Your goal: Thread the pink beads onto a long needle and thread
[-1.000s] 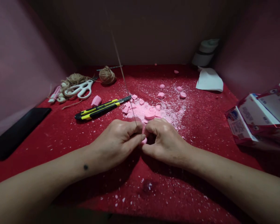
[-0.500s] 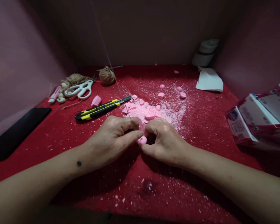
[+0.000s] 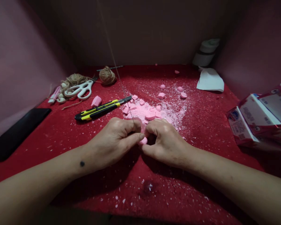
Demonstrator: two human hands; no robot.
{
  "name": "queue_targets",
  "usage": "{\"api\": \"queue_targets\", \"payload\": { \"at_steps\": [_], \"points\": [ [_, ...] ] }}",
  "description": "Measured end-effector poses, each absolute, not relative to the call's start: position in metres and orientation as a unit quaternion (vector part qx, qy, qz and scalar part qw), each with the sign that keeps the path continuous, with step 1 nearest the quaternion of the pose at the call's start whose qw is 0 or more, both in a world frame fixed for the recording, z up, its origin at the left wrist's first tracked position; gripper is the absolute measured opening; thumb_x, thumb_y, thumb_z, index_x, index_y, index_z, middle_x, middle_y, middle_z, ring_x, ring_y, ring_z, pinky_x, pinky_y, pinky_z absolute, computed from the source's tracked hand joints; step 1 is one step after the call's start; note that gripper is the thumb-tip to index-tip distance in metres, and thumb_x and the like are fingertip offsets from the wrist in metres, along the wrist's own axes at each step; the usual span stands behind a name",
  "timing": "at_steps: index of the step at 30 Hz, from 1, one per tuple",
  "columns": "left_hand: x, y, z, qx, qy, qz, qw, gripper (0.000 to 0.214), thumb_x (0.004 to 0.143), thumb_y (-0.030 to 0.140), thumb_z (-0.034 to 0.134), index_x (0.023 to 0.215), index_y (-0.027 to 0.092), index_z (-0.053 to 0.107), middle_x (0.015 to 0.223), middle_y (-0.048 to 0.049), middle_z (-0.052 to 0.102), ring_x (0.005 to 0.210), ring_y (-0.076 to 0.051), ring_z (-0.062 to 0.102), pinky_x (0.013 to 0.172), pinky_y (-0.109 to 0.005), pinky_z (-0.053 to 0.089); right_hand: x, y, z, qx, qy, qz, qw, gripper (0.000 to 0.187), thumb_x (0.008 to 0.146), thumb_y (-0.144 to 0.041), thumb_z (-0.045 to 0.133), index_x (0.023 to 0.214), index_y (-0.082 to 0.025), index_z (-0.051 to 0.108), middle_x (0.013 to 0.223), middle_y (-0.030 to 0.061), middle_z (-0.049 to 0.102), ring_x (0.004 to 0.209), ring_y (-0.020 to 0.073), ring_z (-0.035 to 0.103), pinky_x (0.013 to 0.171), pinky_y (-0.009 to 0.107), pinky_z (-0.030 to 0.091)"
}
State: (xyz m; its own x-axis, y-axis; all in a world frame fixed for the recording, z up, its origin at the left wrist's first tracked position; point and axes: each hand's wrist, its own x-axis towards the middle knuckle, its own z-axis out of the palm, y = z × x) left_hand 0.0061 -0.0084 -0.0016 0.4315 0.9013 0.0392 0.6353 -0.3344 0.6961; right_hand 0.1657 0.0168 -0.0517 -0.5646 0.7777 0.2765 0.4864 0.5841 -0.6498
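Observation:
My left hand [image 3: 115, 142] and my right hand [image 3: 165, 142] meet at the middle of a red cloth [image 3: 140, 193], fingers curled. Between their fingertips sits a small pink piece [image 3: 144, 141], pinched by my right hand. My left hand pinches a thin thread [image 3: 121, 84] that runs taut up and away to the upper left. Just beyond the hands lies a heap of pink shavings and cut pink pieces [image 3: 150, 113]. A yellow and black utility knife [image 3: 101, 109] lies to the left of the heap, blade toward it.
White-handled scissors [image 3: 81, 89] and a ball of twine [image 3: 107, 75] sit at the back left, a black flat object [image 3: 16, 132] at the left edge. White paper [image 3: 210, 80] and a roll [image 3: 207, 51] are back right, red-white cartons [image 3: 259, 120] at the right.
The thread has swung slightly, leaning more to the left than a second ago. My left thumb shifted a little over the pink piece; both hands stay in place.

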Motion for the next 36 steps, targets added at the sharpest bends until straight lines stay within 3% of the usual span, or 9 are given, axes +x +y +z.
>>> {"api": "queue_targets", "payload": {
  "at_steps": [6,11,17,21,26,32,36],
  "points": [
    [0.0061,-0.0096,-0.0050,0.833,0.473,0.186,0.220,0.021,0.082,0.014,0.045,0.064,0.013,0.056,0.053,0.0042,0.049,0.048,-0.005,0.043,0.049,-0.016,0.033,0.1655,0.0173,-0.0521,-0.363,-0.846,0.264,0.288,0.008,0.066,-0.018,0.055,0.060,-0.017,0.050,0.062,0.0009,0.053,0.063,0.0126,0.044,0.062,0.027,0.034],
    [0.0054,-0.0142,-0.0049,0.865,0.449,0.192,0.115,0.019,0.080,0.011,0.045,0.063,0.014,0.052,0.052,0.0036,0.047,0.045,-0.006,0.041,0.047,-0.018,0.030,0.1660,0.0165,-0.0529,-0.366,-0.843,0.263,0.293,0.012,0.067,-0.018,0.054,0.058,-0.018,0.047,0.061,0.0006,0.052,0.062,0.0124,0.043,0.061,0.027,0.034],
    [0.0089,-0.0144,-0.0045,0.867,0.435,0.174,0.172,0.018,0.082,0.011,0.044,0.069,0.015,0.055,0.057,0.0023,0.054,0.049,-0.007,0.047,0.050,-0.017,0.035,0.1672,0.0177,-0.0517,-0.372,-0.844,0.271,0.276,0.010,0.064,-0.019,0.056,0.058,-0.017,0.048,0.062,0.0012,0.053,0.064,0.0133,0.044,0.062,0.027,0.034],
    [0.0077,-0.0107,-0.0109,0.872,0.416,0.209,0.150,0.017,0.082,0.011,0.043,0.074,0.015,0.057,0.061,0.0005,0.059,0.054,-0.008,0.052,0.053,-0.018,0.038,0.1670,0.0180,-0.0503,-0.361,-0.849,0.274,0.272,0.005,0.064,-0.016,0.055,0.060,-0.017,0.052,0.063,0.0010,0.055,0.064,0.0133,0.045,0.064,0.028,0.035],
    [0.0054,-0.0119,-0.0071,0.868,0.448,0.191,0.097,0.018,0.080,0.012,0.045,0.064,0.015,0.054,0.052,0.0025,0.050,0.045,-0.007,0.043,0.046,-0.019,0.031,0.1650,0.0172,-0.0520,-0.370,-0.842,0.261,0.292,0.015,0.068,-0.018,0.054,0.056,-0.018,0.046,0.059,0.0002,0.051,0.061,0.0121,0.042,0.061,0.027,0.034],
    [0.0096,-0.0113,-0.0041,0.847,0.462,0.160,0.209,0.020,0.082,0.013,0.044,0.069,0.014,0.060,0.056,0.0021,0.055,0.050,-0.007,0.049,0.051,-0.017,0.035,0.1659,0.0178,-0.0518,-0.366,-0.849,0.266,0.272,0.009,0.065,-0.018,0.055,0.058,-0.018,0.048,0.062,0.0008,0.053,0.064,0.0131,0.044,0.062,0.028,0.034],
    [0.0083,-0.0090,-0.0085,0.856,0.456,0.191,0.150,0.019,0.081,0.013,0.045,0.070,0.013,0.060,0.057,0.0008,0.056,0.051,-0.007,0.050,0.052,-0.018,0.036,0.1658,0.0179,-0.0515,-0.365,-0.852,0.263,0.266,0.008,0.065,-0.017,0.053,0.059,-0.017,0.048,0.062,0.0009,0.054,0.064,0.0127,0.044,0.064,0.027,0.034]
  ]
}}
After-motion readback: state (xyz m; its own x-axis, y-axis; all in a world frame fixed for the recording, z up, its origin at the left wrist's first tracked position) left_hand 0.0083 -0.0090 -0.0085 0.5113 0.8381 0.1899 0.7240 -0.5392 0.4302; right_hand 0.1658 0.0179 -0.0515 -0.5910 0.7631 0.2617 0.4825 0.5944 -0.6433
